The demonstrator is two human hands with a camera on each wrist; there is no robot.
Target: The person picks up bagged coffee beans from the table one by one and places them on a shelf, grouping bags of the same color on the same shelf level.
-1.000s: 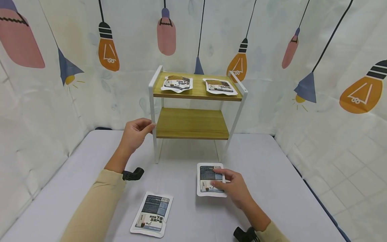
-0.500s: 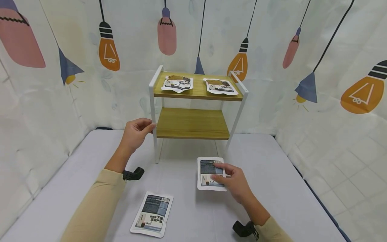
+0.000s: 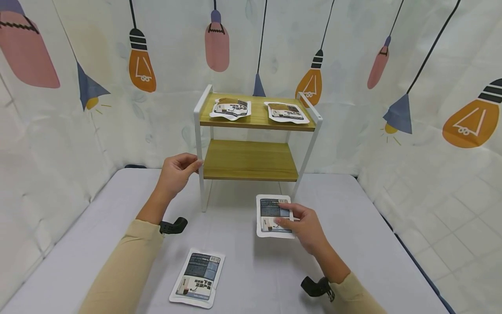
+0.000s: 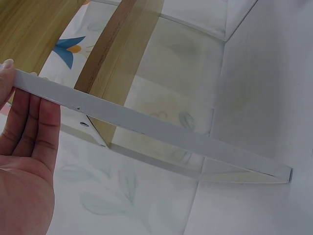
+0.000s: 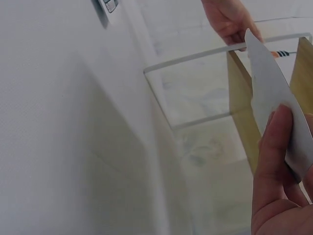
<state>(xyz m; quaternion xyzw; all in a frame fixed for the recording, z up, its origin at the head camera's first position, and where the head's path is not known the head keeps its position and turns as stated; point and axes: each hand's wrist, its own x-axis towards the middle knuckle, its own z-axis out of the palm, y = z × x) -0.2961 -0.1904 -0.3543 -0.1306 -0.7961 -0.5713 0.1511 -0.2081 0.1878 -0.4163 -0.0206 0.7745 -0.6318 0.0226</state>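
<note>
A two-tier shelf rack with a white frame (image 3: 198,144) and wooden boards stands at the back of the table. My left hand (image 3: 178,174) grips its left front leg; in the left wrist view the fingers (image 4: 46,127) lie behind the white bar with the thumb on the other side. In my right hand (image 3: 310,231) a flat white pouch (image 3: 270,213) with a dark printed label is pinched by its right edge, held above the table in front of the rack. The right wrist view shows that pouch (image 5: 274,93) edge-on, the right thumb pressed on its plain side.
Two similar pouches lie on the upper board, a left one (image 3: 230,109) and a right one (image 3: 288,112). The lower board (image 3: 251,161) is bare wood. Another pouch (image 3: 198,278) lies on the white tablecloth (image 3: 243,288) at the front left. Printed fabric walls surround the table.
My right hand has moved forward, away from me and toward the rack, carrying the pinched pouch. The left hand keeps its place on the rack's leg.
</note>
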